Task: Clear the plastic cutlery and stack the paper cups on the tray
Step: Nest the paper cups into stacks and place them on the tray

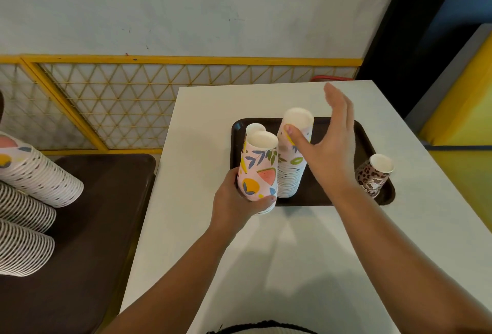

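A dark brown tray lies on the white table. My left hand grips the base of an upside-down stack of fruit-patterned paper cups at the tray's front left corner. Behind it peeks another upturned cup. A taller upturned stack of the same cups stands mid-tray. My right hand is spread open beside that tall stack, thumb touching its upper side. A single leopard-print cup stands inverted at the tray's right end. No cutlery is visible.
To the left, a second dark tray on a lower surface carries several long stacks of cups lying on their sides. A yellow lattice railing and a white wall stand behind. A yellow bench is at right.
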`<state>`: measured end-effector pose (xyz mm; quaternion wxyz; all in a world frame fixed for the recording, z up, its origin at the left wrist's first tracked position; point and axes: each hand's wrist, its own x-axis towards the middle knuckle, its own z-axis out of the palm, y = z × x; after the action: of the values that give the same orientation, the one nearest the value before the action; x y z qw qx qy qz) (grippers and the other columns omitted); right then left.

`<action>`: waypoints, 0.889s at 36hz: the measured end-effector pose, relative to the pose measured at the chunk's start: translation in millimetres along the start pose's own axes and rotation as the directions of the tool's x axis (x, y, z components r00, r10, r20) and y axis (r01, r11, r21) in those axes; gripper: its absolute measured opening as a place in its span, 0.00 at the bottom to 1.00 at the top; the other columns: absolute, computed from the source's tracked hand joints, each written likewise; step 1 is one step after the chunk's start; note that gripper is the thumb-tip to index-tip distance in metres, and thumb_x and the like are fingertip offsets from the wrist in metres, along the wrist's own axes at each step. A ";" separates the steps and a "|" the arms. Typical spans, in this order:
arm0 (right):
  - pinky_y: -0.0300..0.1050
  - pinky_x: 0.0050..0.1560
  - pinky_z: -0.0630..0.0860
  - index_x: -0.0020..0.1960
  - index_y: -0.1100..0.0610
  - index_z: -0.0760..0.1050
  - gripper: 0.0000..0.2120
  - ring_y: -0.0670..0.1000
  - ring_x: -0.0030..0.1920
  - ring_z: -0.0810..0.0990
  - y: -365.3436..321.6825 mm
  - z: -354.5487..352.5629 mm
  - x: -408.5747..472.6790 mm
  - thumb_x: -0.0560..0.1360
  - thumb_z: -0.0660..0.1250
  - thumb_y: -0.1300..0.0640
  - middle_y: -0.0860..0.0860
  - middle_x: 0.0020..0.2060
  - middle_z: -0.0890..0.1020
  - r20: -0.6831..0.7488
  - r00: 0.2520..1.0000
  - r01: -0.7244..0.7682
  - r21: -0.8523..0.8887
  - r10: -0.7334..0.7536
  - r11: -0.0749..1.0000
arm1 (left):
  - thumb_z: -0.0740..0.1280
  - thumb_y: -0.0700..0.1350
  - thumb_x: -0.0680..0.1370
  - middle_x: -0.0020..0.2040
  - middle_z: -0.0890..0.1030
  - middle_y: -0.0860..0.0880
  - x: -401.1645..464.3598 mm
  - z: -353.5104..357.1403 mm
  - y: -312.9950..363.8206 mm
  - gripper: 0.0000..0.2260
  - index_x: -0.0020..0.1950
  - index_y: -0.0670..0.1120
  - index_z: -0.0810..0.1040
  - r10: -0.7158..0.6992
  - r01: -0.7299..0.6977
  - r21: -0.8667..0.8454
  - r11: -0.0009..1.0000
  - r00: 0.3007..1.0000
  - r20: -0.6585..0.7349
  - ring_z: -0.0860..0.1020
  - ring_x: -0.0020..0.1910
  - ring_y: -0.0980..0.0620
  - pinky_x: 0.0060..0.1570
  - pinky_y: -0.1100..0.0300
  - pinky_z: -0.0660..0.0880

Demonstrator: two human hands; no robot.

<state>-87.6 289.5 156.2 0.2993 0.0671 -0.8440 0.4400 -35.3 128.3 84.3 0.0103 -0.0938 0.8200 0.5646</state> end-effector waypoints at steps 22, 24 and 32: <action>0.41 0.53 0.75 0.64 0.53 0.65 0.28 0.45 0.52 0.77 -12.7 20.1 -32.2 0.68 0.74 0.51 0.44 0.52 0.77 0.521 0.837 -0.228 0.053 0.168 0.972 | 0.82 0.46 0.59 0.52 0.81 0.58 1.8 0.7 4.3 0.33 0.60 0.52 0.72 0.062 -0.058 -0.066 0.996 0.997 0.048 0.79 0.48 0.65 0.44 0.73 0.75; 0.41 0.53 0.75 0.63 0.53 0.65 0.28 0.46 0.52 0.78 -13.2 18.9 -30.9 0.68 0.74 0.51 0.44 0.51 0.77 0.513 0.843 -0.226 0.063 0.162 0.972 | 0.82 0.46 0.60 0.51 0.82 0.58 2.0 0.5 5.7 0.31 0.59 0.52 0.73 0.052 -0.049 -0.072 0.996 0.998 0.045 0.79 0.47 0.65 0.43 0.73 0.75; 0.24 0.47 0.70 0.66 0.51 0.64 0.29 0.39 0.50 0.76 -11.6 16.1 -26.4 0.69 0.73 0.52 0.40 0.50 0.77 0.517 0.846 -0.212 0.107 0.128 0.971 | 0.81 0.42 0.60 0.49 0.82 0.59 0.2 -2.6 9.1 0.28 0.56 0.52 0.74 0.039 -0.033 -0.107 0.994 0.998 0.053 0.80 0.46 0.64 0.41 0.73 0.75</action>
<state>-68.9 266.0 142.5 0.0203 0.1289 -0.8573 0.4980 -36.8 128.9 93.6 0.0175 -0.0639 0.7897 0.6099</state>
